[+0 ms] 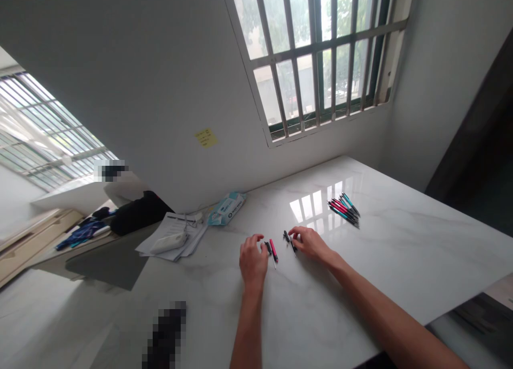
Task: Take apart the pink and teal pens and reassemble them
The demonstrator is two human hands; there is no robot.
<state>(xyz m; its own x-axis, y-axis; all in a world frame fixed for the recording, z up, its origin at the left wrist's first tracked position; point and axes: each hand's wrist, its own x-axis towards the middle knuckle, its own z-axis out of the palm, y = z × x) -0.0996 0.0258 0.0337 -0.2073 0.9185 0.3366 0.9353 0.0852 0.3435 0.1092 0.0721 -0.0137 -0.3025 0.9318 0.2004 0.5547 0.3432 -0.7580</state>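
My left hand [253, 259] rests on the marble-look table with its fingers curved and apart. Just to its right lies a red pen barrel [273, 248], with a short black pen part [268, 247] beside it and a thin pale refill below. My right hand [311, 241] is also curved, thumb and forefinger apart, close to black pen parts [286, 236] and another thin refill [293, 249]. Whether its fingertips touch these pieces is hard to see. Farther right lies a bunch of red, teal and black pens [343, 210].
Behind my left hand are a wipes packet [227, 208] and a stack of papers [176, 253] with a white device [170, 243] on top. A yellow note [206, 137] sticks to the wall. The barred window [316, 53] is above the table [401, 240]. A person's blurred dark shape shows at left.
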